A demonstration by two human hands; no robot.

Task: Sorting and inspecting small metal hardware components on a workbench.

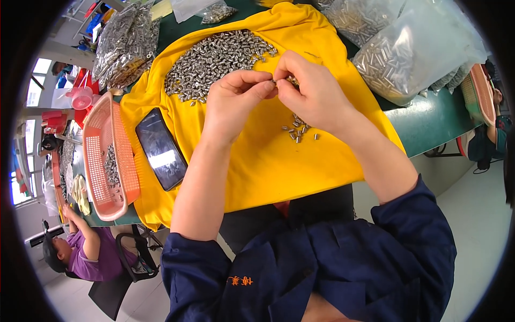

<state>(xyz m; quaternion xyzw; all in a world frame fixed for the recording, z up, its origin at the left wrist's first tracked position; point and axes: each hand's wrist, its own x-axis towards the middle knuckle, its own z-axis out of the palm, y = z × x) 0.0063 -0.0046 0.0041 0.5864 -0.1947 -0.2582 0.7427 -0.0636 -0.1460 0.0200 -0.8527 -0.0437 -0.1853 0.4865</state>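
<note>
My left hand [234, 102] and my right hand [313, 92] meet above a yellow cloth [257, 172], thumbs and forefingers pinched together. Between the fingertips is a small metal piece, mostly hidden, so its exact shape cannot be made out. More small metal pieces show partly inside the curl of my right hand. Beyond my hands lies a large pile of small silvery metal cylinders [214, 60]. A few loose cylinders [296, 130] rest on the cloth below my right hand.
A black phone [161, 149] lies left on the cloth, beside a pink plastic basket [131, 177] holding some metal pieces. Clear bags of metal parts [389, 64] stand at right, another bag [126, 40] at far left. Two other people sit at the left and right edges.
</note>
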